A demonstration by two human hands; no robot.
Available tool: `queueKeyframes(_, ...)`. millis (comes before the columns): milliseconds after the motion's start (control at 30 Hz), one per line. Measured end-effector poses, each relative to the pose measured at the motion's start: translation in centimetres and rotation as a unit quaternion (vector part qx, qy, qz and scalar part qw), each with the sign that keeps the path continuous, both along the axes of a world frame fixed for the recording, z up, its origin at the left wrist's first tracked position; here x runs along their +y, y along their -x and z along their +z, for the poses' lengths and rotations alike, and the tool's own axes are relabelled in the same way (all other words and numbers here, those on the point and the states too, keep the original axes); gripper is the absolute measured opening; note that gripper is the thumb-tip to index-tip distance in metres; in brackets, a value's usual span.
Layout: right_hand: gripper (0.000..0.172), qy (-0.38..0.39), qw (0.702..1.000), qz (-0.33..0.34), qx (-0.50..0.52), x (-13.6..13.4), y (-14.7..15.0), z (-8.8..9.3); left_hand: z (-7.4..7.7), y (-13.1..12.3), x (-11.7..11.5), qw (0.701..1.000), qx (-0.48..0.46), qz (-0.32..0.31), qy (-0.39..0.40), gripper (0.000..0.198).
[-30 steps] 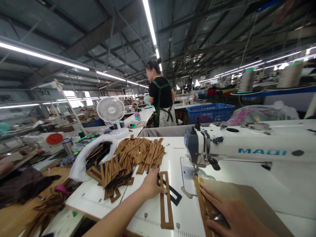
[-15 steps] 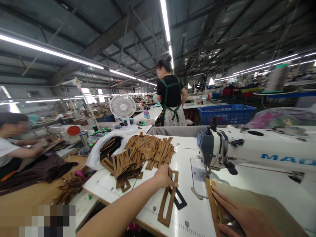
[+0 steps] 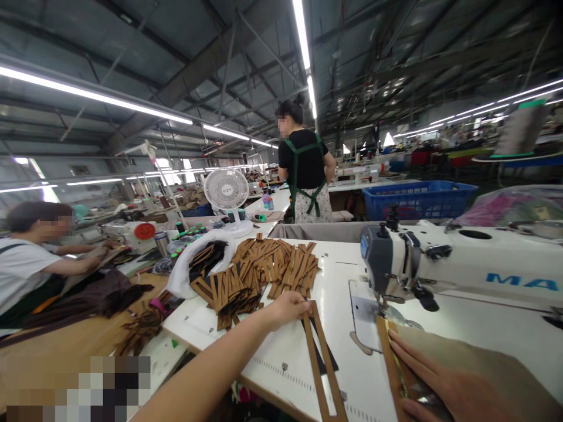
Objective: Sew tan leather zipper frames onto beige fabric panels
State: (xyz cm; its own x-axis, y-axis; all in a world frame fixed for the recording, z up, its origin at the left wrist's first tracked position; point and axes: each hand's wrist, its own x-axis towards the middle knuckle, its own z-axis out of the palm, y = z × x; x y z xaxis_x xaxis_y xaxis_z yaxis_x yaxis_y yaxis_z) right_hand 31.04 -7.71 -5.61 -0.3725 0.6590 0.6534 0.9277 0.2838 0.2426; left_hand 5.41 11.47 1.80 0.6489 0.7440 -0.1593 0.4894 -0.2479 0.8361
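My left hand (image 3: 287, 309) pinches the upper end of a long brown rectangular frame piece (image 3: 312, 354) with a cut-out middle. A black piece (image 3: 335, 362) lies partly hidden beneath that frame on the white table. At the sewing machine (image 3: 379, 258), my right hand (image 3: 460, 378) grips a brown strip with a gold zipper (image 3: 389, 354), fingers along its right side. The strip's top end sits by the presser foot, and tan material is joined to its right. Left of the machine is a pile of brown pieces (image 3: 264, 261), just beyond my left hand.
A white bag (image 3: 178, 281) of dark pieces stands beside the pile, with a white fan (image 3: 226, 190) behind. One co-worker (image 3: 30, 264) sits at left; another person (image 3: 305, 164) stands ahead. A blue basket (image 3: 413, 199) is behind the machine.
My left hand has drawn the brown frame piece right and nearer, so it covers more of the black piece. My right hand stays on the zipper strip. The view has shifted slightly left.
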Motion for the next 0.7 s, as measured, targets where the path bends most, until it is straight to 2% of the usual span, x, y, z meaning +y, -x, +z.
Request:
queueKeyframes(167, 0.076, 0.019, 1.000, -0.003, 0.000, -0.2, 0.1, 0.5, 2.8, 2.2, 1.1, 0.998, 0.040, -0.048, 0.003, 0.023)
queueKeyframes(267, 0.074, 0.019, 1.000, 0.003, 0.013, -0.3, 0.4, 0.9, 4.6, 3.3, 1.2, 0.998, 0.052, -0.026, -0.028, 0.020)
queueKeyframes(367, 0.071, 0.024, 0.999, 0.003, 0.024, -0.2, 0.5, 1.1, 5.7, 2.5, 0.0, 0.999, 0.044, -0.008, -0.024, 0.017)
queueKeyframes(467, 0.067, 0.036, 0.999, -0.001, 0.023, -0.2, 0.5, 1.0, 5.6, -0.4, -1.8, 0.999, 0.042, -0.018, 0.001, 0.014)
queueKeyframes(600, 0.058, 0.050, 0.999, -0.014, 0.006, -0.4, 0.6, 1.4, 4.5, -4.3, -3.4, 0.997, 0.059, -0.041, 0.006, 0.012)
queueKeyframes(633, 0.057, 0.055, 0.998, -0.018, 0.001, -0.5, 0.6, 1.6, 4.2, -4.7, -3.6, 0.997, 0.060, -0.041, -0.004, 0.013)
queueKeyframes(700, 0.057, 0.068, 0.997, -0.023, -0.009, -0.6, 0.8, 2.0, 3.6, -4.9, -3.8, 0.997, 0.058, -0.032, -0.037, 0.030)
